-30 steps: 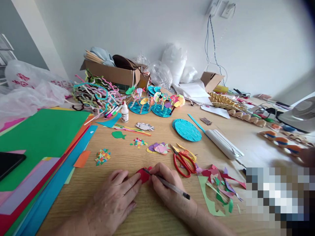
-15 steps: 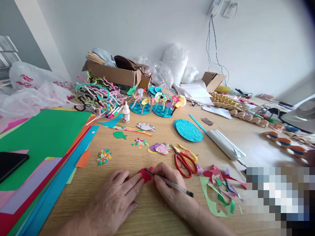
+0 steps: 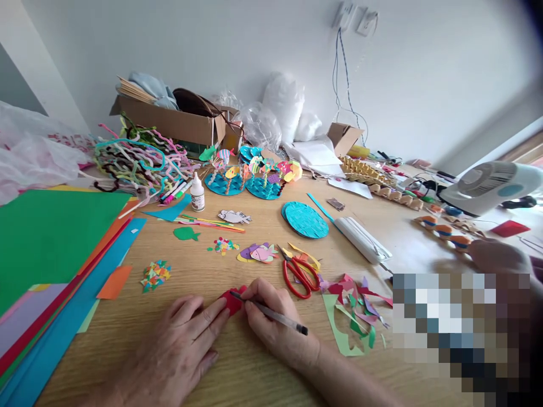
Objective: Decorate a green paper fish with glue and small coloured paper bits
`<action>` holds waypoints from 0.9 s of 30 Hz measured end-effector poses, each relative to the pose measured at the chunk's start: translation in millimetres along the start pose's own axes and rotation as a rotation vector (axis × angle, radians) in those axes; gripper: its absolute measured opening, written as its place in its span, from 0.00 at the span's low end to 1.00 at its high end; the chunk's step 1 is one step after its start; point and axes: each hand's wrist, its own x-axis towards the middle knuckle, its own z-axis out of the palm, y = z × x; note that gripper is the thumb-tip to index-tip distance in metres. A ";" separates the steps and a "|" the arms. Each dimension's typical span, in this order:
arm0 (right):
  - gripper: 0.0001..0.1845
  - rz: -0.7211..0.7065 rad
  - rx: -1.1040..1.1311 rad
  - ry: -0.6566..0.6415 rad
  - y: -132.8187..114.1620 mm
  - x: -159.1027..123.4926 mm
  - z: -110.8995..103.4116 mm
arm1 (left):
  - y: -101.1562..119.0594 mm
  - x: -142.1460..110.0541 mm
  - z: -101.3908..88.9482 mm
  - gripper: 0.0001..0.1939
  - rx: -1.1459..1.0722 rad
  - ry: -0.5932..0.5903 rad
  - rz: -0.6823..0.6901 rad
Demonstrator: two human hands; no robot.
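Note:
My left hand (image 3: 182, 339) lies on the table with its fingers stretched out, their tips resting on a small red paper cutout (image 3: 232, 303). Pinched in my right hand (image 3: 282, 342) is a clear-barrelled pen with a dark cap end (image 3: 282, 320). Its tip touches the red paper; part of the cutout is hidden under my fingers. Beyond my hands lie purple and pink paper fish (image 3: 263, 253). Red-handled scissors (image 3: 299, 277) rest to their right. A pile of tiny coloured paper bits (image 3: 156, 275) is left of the hands.
Coloured paper sheets (image 3: 63, 226) are stacked at left. A glue bottle (image 3: 197, 193), a blue round disc (image 3: 306, 219), a white pouch (image 3: 362, 240) and paper scraps (image 3: 339, 328) lie around. Another person's hand (image 3: 494, 257) is at right, near a white fan (image 3: 487, 183).
The camera view has turned to the right, bringing more of the fan into sight. My hands keep their places on the red paper; the pen tip stays on it.

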 end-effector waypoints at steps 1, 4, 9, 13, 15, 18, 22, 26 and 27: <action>0.05 0.006 0.000 0.002 -0.2 0.0 -0.1 | -0.1 -0.3 0.3 0.27 -0.008 0.005 -0.002; 0.05 0.020 -0.008 0.005 -0.7 0.3 -0.2 | -1.1 -1.2 0.6 0.27 -0.030 0.017 -0.002; 0.04 0.031 -0.016 -0.005 -0.3 0.9 -0.3 | -2.0 -1.5 0.0 0.28 -0.039 0.002 -0.003; 0.05 0.022 -0.034 -0.009 0.6 0.8 -0.2 | -0.9 0.2 -0.8 0.27 -0.015 -0.001 0.006; 0.05 0.015 -0.042 -0.011 1.1 0.9 0.2 | -0.5 1.1 -1.1 0.26 0.005 -0.008 0.010; 0.05 0.015 -0.045 -0.015 1.5 1.2 0.9 | -0.3 1.5 -1.9 0.25 0.021 -0.020 0.009; 0.05 0.010 -0.052 -0.011 0.3 1.4 0.3 | 0.3 0.6 -3.2 0.26 0.026 -0.018 0.008; 0.05 0.012 -0.060 -0.027 -2.1 1.1 -1.2 | 0.8 0.9 -3.5 0.26 0.032 -0.016 0.002; 0.05 0.011 -0.058 -0.026 -2.4 1.0 -1.4 | 0.6 1.3 -3.4 0.26 0.034 -0.020 -0.003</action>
